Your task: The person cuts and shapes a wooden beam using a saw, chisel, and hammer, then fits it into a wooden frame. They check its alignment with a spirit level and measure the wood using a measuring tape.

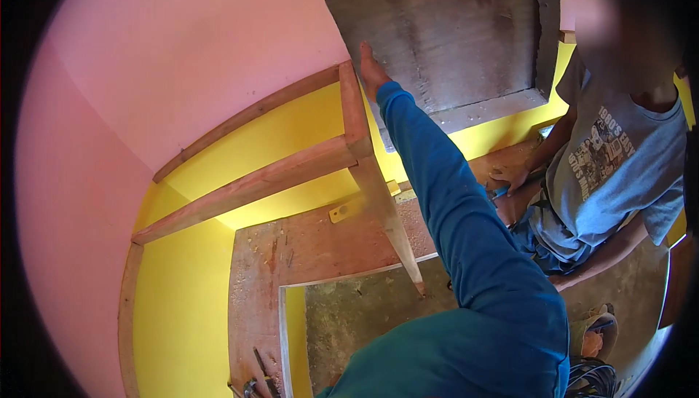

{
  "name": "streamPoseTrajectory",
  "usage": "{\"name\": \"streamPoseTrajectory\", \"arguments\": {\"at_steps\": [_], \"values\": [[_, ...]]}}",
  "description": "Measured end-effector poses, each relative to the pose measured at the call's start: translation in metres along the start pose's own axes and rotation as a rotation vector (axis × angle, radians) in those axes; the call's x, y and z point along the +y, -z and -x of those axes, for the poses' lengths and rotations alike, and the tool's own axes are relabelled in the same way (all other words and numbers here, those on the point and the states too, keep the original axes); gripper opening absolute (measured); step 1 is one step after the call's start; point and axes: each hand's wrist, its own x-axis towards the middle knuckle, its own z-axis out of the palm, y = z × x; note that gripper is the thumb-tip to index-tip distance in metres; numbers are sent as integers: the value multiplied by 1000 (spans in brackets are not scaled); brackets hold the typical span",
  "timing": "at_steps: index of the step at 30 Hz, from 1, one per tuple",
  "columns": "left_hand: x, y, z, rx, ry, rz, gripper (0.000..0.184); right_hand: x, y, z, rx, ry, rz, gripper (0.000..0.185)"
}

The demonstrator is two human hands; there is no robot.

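My right hand (pixel 373 74), at the end of a blue sleeve, grips the left edge of a large dark wooden panel (pixel 451 41). The thumb points up along the edge, and the other fingers are mostly hidden. The panel stands upright with a raised border along its right side and bottom. Just left of my hand is the corner post (pixel 354 110) of a reddish wooden frame, whose rail (pixel 247 187) runs off to the left. My left hand is out of view.
A co-worker (pixel 611 158) in a grey T-shirt sits at the right, one hand near a small blue object (pixel 499 192). Tools (pixel 262 380) lie at bottom left on a dusty wooden surface (pixel 320 249) with a rectangular opening. A bucket (pixel 593 332) and black cable (pixel 591 377) are bottom right.
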Motion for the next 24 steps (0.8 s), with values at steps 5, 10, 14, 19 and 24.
{"name": "streamPoseTrajectory", "arguments": {"at_steps": [5,10,14,19,24], "values": [[2,1,5,6,14,5,29,25,15,-36,-205,-85,26,81],[1,-1,5,6,8,-8,29,-19,-4,7,160,113,359,74],[-3,-2,4,0,-2,-25,30,23,13,-40,-72,-28,93,74],[-14,-6,1,10,-50,-69,31,22,1,-30,-21,137,106,66],[-26,-22,12,-22,-53,-95,31,44,58,-18,89,56,287,56]]}}
